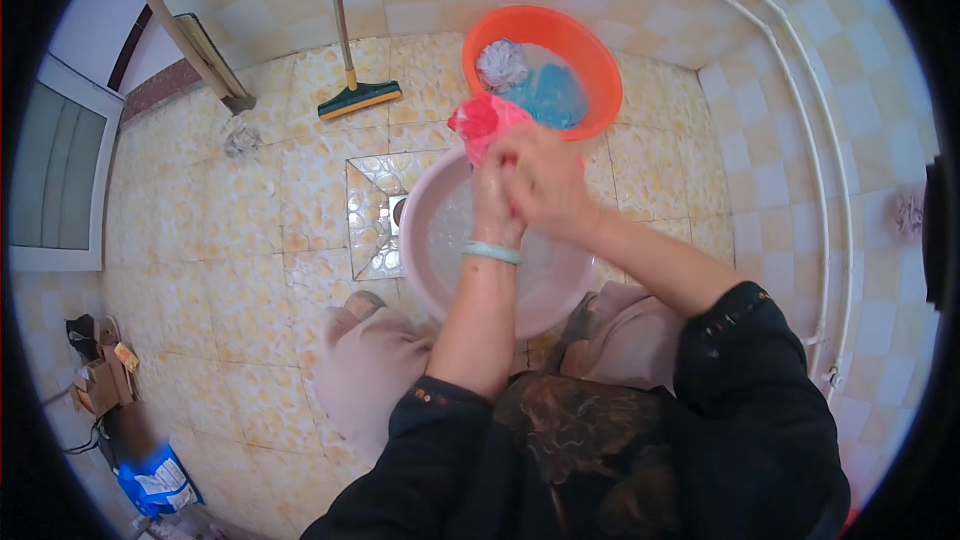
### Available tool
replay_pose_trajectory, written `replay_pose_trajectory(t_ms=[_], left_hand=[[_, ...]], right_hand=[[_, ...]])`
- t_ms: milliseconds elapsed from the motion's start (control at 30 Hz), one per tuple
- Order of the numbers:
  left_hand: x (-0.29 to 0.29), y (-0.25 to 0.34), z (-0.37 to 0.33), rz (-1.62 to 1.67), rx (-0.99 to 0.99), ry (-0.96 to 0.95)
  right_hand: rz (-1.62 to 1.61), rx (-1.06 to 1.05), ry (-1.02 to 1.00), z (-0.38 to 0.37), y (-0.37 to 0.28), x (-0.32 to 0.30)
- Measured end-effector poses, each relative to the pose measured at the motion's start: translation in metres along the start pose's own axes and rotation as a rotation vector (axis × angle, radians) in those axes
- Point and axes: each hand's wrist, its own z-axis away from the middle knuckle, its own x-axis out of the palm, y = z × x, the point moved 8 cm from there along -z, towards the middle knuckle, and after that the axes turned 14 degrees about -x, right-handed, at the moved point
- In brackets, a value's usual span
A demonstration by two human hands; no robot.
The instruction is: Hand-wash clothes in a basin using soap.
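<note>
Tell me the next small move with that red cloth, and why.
Probably lift the red cloth across into the orange basin. Both hands, left hand and right hand, clasp it above the pink basin, and the orange one already holds blue and grey cloths.

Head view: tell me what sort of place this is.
Most likely a tiled bathroom or wash area at home. The floor and walls are glazed tile with a floor drain, a squeegee broom leans nearby, and both hands wring a pink cloth over a pink basin.

Red cloth [482, 123] (bunched, wet) above pink basin [425, 270].
</note>
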Motion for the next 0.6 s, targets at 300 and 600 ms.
replay_pose_trajectory(t_ms=[300, 600], left_hand=[[0.020, -0.006, -0.012, -0.241, 0.175, 0.977], [0.069, -0.030, -0.058, -0.662, -0.057, 0.734]], right_hand=[[0.046, 0.530, -0.007, 0.028, 0.100, -0.004], [-0.637, 0.525, -0.321, 0.071, 0.076, -0.020]])
